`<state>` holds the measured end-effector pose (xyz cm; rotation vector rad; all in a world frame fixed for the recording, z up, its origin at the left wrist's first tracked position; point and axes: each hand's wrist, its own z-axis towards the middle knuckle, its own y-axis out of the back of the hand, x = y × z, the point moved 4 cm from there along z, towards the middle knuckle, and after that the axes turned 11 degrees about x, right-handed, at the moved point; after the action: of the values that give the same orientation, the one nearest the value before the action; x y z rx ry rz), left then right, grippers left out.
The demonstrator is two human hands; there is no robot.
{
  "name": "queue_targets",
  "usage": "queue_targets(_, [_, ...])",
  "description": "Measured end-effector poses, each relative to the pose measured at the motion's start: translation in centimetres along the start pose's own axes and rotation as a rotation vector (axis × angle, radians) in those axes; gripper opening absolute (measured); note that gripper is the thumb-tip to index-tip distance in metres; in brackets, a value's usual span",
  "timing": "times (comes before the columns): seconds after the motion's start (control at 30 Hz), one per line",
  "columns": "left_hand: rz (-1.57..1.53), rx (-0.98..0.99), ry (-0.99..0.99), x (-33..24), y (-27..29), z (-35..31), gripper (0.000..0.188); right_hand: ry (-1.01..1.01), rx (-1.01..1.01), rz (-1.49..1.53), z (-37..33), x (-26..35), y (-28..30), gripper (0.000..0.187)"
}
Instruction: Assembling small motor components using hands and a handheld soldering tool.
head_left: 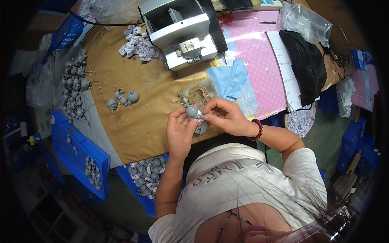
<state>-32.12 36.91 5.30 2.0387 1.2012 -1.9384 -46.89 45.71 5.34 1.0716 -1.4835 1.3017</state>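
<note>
A grey ball-shaped part (192, 111) with thin wires rests in the fingers of my left hand (179, 131), which are closed around it. My right hand (227, 116) pinches at a small white piece (200, 117) on the right side of the ball. Both hands meet above the near edge of the tan-covered table (148, 125). Below the fingers shows another grey rounded piece (201, 128), partly hidden. Just behind the hands lies a worn square block with a hollow (198, 94).
A silver machine (190, 46) stands at the back, beside a pile of small white parts (139, 46). Several grey balls with wires (125, 98) lie left, near a larger heap (75, 87). Blue bins (101, 156) flank the table. A blue cloth (229, 79) and black bag (302, 67) lie right.
</note>
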Motion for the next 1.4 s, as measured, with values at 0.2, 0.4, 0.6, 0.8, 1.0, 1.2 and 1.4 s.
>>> queue_targets(0.2, [0.02,-0.013,-0.011,-0.1,0.0,-0.1,0.039,0.004,-0.008,-0.082,0.0,0.5,0.0,0.011])
queue_targets(0.4, [0.045,-0.037,-0.065,-0.4,-0.1,-0.3,0.044,0.024,-0.05,-0.275,0.1,1.5,0.0,0.011])
queue_targets(0.6, [0.095,-0.03,-0.129,-0.6,-0.5,-0.4,0.046,0.122,-0.106,-0.362,0.3,2.0,-0.2,0.012])
queue_targets(0.8, [0.141,-0.039,-0.176,-0.8,-0.8,-0.3,0.044,0.162,-0.1,-0.409,0.3,2.2,-0.3,0.017])
queue_targets(1.0, [0.738,-0.033,-0.149,-2.0,-1.0,-0.7,0.045,0.155,0.029,-0.406,1.3,4.0,0.2,0.036])
queue_targets(1.2, [1.093,-0.068,-0.374,-3.4,-2.3,-0.6,0.044,0.183,0.147,-0.393,1.4,3.2,0.1,0.039])
queue_targets(1.4, [0.995,-0.056,-0.387,-3.4,-2.1,-0.8,0.049,0.232,0.127,-0.33,0.6,2.6,0.5,0.036])
